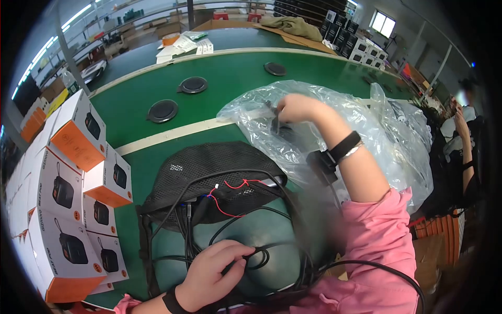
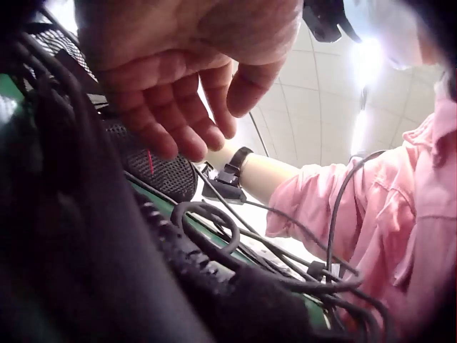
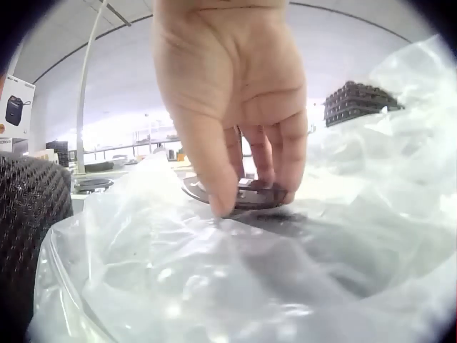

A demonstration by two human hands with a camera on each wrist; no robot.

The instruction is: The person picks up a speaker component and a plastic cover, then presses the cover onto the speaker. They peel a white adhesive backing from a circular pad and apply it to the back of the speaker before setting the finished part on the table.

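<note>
My right hand [image 1: 300,108] pinches a dark, flat, round piece [image 3: 260,199] between thumb and fingers, low over a large clear plastic bag [image 1: 400,157]. In the right wrist view the piece shows edge-on, its far side hidden by the fingers. My left hand [image 1: 214,269] is near a small loop of black cable [image 2: 207,227], in front of a black mesh backpack [image 1: 209,159]. Its fingers hang loosely curled with nothing between them in the left wrist view. A red cord [image 1: 222,208] and more black cables lie across the backpack.
Three black round discs [image 1: 162,111] lie spaced out on the green table [image 1: 125,97]. White and orange speaker boxes [image 1: 78,131] are stacked at the left. Papers [image 1: 183,46] and dark boxes [image 1: 342,34] sit farther back. Another person's arm [image 1: 464,138] shows at the right.
</note>
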